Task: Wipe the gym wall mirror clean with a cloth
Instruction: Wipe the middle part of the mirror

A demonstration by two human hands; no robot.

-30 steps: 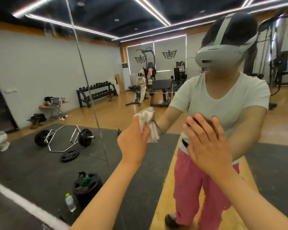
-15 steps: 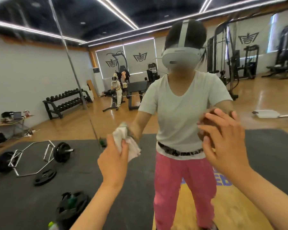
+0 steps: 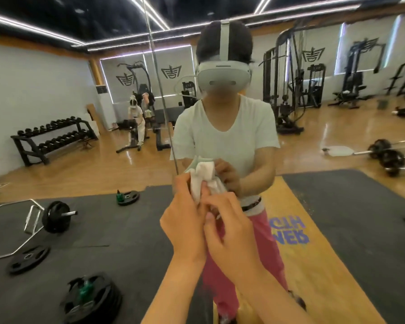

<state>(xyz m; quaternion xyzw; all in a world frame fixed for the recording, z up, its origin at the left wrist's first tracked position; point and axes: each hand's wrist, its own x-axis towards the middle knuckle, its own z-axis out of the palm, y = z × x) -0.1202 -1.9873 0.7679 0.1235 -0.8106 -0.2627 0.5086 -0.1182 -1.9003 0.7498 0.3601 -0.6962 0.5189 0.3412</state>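
Observation:
The wall mirror (image 3: 337, 136) fills the view and reflects the gym and me. A white crumpled cloth (image 3: 202, 181) is held up in front of the glass at mid height. My left hand (image 3: 185, 220) grips its lower left part. My right hand (image 3: 229, 228) has come beside the left and pinches the cloth's lower right edge with its fingertips. Both hands sit together just off the glass; whether the cloth touches the mirror I cannot tell. A vertical seam (image 3: 160, 90) between mirror panels runs down just left of the cloth.
Reflected in the mirror are a dumbbell rack (image 3: 54, 139), a hex bar with plates (image 3: 56, 216), loose weight plates (image 3: 28, 258), a plate stack (image 3: 91, 298), cable machines (image 3: 288, 90) and another person (image 3: 136, 122) far back. Black mats and wooden floor lie below.
My right hand left its flat pose on the right and came over to the cloth. My left hand dropped lower with the cloth. The view shifted right and down.

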